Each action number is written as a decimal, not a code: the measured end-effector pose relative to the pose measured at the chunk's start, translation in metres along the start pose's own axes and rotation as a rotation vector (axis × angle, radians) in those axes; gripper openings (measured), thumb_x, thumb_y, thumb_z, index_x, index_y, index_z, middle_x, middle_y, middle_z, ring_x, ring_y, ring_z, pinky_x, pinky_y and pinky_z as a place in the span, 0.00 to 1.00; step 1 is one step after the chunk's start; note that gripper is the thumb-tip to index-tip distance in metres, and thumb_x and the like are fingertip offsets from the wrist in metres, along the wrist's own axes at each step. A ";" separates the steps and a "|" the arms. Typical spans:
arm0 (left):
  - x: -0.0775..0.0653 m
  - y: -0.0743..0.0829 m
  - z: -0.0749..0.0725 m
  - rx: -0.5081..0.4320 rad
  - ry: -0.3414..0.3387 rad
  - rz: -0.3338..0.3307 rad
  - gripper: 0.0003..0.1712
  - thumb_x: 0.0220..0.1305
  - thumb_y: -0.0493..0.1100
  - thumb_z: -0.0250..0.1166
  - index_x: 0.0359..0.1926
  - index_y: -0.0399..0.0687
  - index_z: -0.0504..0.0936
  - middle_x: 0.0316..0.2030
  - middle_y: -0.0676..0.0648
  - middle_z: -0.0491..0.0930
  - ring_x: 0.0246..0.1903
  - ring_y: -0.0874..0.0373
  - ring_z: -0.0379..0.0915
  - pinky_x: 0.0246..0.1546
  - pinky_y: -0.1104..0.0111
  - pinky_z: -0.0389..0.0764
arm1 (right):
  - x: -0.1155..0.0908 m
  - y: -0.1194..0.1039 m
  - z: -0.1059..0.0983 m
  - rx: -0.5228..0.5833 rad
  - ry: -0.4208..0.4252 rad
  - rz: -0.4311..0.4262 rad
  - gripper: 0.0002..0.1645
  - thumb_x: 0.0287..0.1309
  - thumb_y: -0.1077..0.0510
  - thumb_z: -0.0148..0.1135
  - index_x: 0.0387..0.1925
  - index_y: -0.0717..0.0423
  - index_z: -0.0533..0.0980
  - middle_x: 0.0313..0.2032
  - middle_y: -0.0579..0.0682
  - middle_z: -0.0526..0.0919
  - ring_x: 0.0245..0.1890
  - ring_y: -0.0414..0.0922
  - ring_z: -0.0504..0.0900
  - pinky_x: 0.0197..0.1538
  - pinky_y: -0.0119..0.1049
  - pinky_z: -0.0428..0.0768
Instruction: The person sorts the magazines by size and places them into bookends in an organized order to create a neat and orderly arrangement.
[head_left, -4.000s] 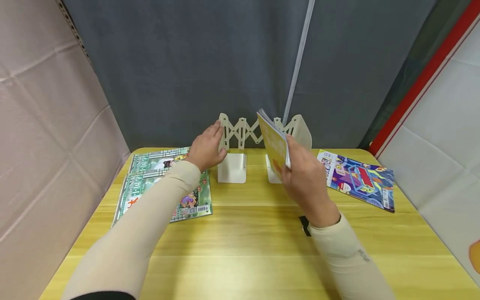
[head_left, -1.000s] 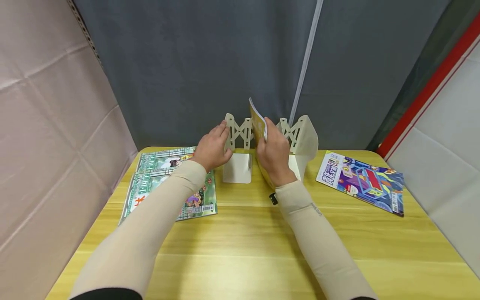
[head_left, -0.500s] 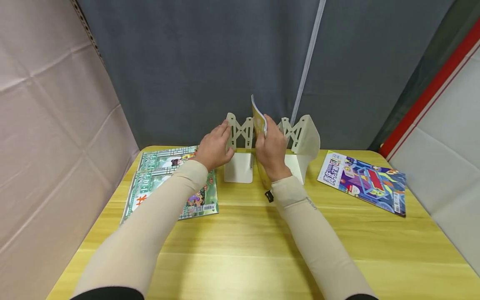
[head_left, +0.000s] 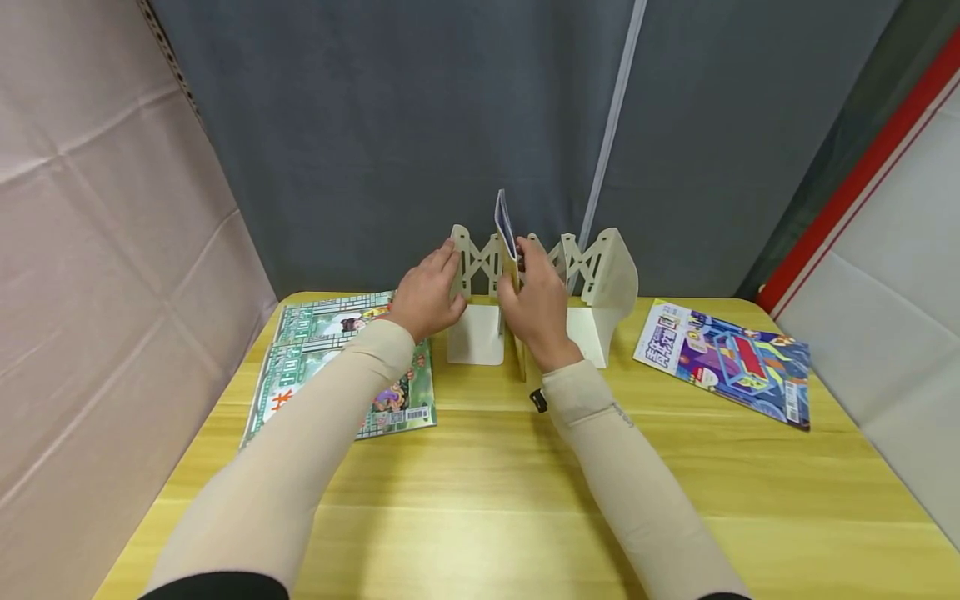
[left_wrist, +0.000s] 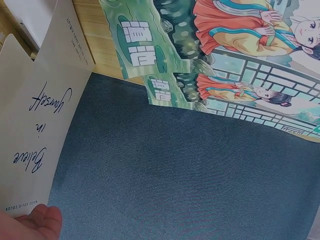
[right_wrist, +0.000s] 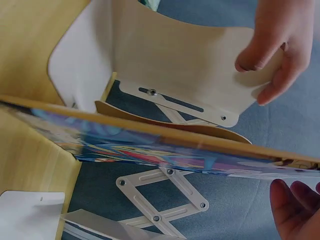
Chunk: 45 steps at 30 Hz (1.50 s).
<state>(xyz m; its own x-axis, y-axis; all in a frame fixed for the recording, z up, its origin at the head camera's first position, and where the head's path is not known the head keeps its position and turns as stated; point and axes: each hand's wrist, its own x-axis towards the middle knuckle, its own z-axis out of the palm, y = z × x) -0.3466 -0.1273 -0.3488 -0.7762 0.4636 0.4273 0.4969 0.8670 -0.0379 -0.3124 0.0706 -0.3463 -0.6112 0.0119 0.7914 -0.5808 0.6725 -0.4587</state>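
My left hand (head_left: 427, 296) rests against the left end plate of a cream expandable bookend (head_left: 615, 279) at the back of the table. In the left wrist view its fingertips touch that plate's edge, beside the printed words "Believe in Yourself". My right hand (head_left: 538, 308) holds a thin magazine (head_left: 504, 218) upright on edge, between the bookend's two end plates. Seen from the right wrist, the magazine's (right_wrist: 150, 150) colourful cover faces the right-hand fingers, which are at its upper edge; the thumb is out of that view. A thin divider stands beside the magazine.
Two overlapping green magazines (head_left: 408, 392) lie left, partly under the left forearm. A purple-blue magazine (head_left: 723, 362) lies flat at the right. A grey curtain (head_left: 412, 125) hangs right behind the wooden table (head_left: 450, 500). A small black object (head_left: 537, 401) is near the right wrist.
My right hand has carried the magazine leftward into the bookend. The magazine, tilted and showing its yellow face before, now stands nearly edge-on and straighter. The left hand stays at the left plate.
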 end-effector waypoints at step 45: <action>-0.002 0.003 0.001 -0.033 -0.011 -0.021 0.41 0.64 0.49 0.60 0.73 0.35 0.61 0.75 0.38 0.53 0.70 0.42 0.59 0.63 0.51 0.69 | -0.077 0.041 -0.102 -0.254 -0.329 -0.234 0.41 0.54 0.47 0.66 0.64 0.66 0.69 0.61 0.64 0.73 0.60 0.60 0.72 0.58 0.57 0.75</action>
<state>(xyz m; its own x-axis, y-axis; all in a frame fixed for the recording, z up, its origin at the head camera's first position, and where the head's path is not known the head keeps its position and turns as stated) -0.3442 -0.1252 -0.3506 -0.7904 0.4478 0.4181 0.4930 0.8700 0.0002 -0.2343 0.1727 -0.3855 -0.6414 -0.3685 0.6729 -0.5980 0.7896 -0.1377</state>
